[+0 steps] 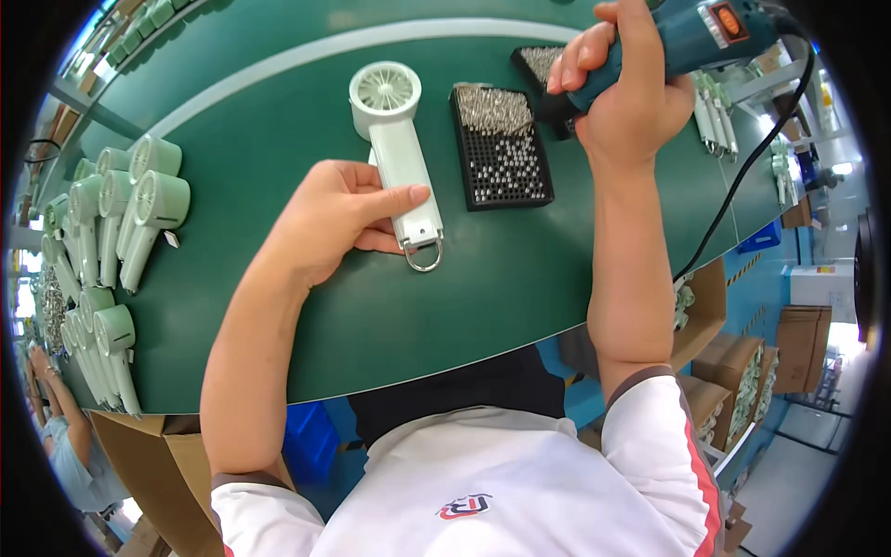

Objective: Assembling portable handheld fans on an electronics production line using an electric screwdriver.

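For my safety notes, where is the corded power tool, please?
In the head view, the power tool is at upper right, in the right hand, near the black trays.

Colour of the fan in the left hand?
The handheld fan is pale mint green; best seen in the head view.

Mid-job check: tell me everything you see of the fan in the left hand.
The handheld fan is pale green and looks like plastic. Its round head, with a radial grille facing up, points away from the person; the long, flat handle slants toward them, with a small dark hole near its end and a shiny, metal-looking loop there. The left hand grips the handle, thumb on top. It lies left of the black tray; table contact is unclear.
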A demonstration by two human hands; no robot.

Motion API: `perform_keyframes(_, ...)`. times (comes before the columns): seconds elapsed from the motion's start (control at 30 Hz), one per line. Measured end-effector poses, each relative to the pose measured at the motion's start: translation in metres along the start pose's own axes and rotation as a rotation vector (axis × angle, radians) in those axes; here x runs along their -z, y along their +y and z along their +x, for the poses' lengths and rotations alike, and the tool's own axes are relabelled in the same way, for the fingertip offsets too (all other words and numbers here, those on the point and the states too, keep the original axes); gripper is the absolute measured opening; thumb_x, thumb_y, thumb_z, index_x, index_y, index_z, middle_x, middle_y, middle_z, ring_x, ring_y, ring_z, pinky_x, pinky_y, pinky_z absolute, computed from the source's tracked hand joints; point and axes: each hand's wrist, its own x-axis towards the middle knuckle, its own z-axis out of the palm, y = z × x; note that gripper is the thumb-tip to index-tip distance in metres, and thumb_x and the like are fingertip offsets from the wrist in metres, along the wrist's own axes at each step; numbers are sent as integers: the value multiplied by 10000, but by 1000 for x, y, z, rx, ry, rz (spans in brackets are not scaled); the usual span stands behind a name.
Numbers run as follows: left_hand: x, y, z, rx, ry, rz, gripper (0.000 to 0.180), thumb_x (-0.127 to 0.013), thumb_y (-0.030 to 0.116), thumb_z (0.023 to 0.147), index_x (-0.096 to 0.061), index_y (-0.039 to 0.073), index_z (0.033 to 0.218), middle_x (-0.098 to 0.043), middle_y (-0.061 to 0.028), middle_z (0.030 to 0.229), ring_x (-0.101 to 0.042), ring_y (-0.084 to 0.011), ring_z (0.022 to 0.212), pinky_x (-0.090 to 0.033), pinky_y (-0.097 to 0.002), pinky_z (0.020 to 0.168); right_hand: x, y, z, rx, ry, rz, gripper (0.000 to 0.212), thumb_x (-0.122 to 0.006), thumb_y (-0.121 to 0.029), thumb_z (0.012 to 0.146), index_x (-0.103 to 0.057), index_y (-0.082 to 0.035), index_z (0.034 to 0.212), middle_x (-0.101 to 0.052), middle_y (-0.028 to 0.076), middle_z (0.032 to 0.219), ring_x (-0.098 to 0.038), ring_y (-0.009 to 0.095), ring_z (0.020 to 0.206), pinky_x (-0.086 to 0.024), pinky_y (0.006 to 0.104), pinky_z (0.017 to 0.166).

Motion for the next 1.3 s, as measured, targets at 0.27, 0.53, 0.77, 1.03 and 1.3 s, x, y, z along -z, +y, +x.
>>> perform_keyframes(0.27, 0, -1, 0, -12, 20, 27, 441, -805, 221, 915, -665, -154, 1100, -732, -183, 948, -753, -208, 807, -662, -313, 732, -6, -5, -12, -40, 504, -1059, 294, -663, -232, 1010, -616, 50, 942, -545, 53, 595, -519, 157, 421, -455, 320, 386)
perform_keyframes(0.53, -1, -1, -1, -21, 16, 36, 445, -809, 232, 915, -661, -154, 1080, -728, -185, 938, -754, -207, 804, -664, -315, 735, -2, -4, -15, -61, 496, -1067, 286, -667, -226, 1008, -615, 47, 938, -546, 53, 595, -531, 159, 427, -460, 318, 391)
perform_keyframes(0.77, -1, -2, -1, -23, 15, 32, 458, -818, 236, 905, -655, -160, 1070, -723, -193, 932, -755, -216, 806, -669, -326, 737, -5, -2, -14, -88, 532, -1082, 281, -662, -218, 1011, -613, 50, 938, -542, 55, 590, -526, 160, 421, -458, 317, 388)
perform_keyframes(1.03, -1, -1, -2, -31, 25, 49, 460, -818, 241, 905, -661, -162, 1061, -720, -191, 928, -748, -208, 795, -666, -323, 741, -2, -3, -18, -63, 458, -1052, 284, -648, -210, 1021, -612, 61, 942, -534, 60, 586, -519, 165, 419, -459, 321, 387)
perform_keyframes(1.3, 0, -2, -1, -33, 15, 49, 458, -813, 237, 910, -659, -164, 1068, -721, -190, 929, -749, -211, 795, -666, -321, 735, -3, -2, -20, -70, 467, -1079, 282, -640, -198, 1027, -614, 58, 913, -539, 60, 583, -530, 164, 423, -465, 318, 392)
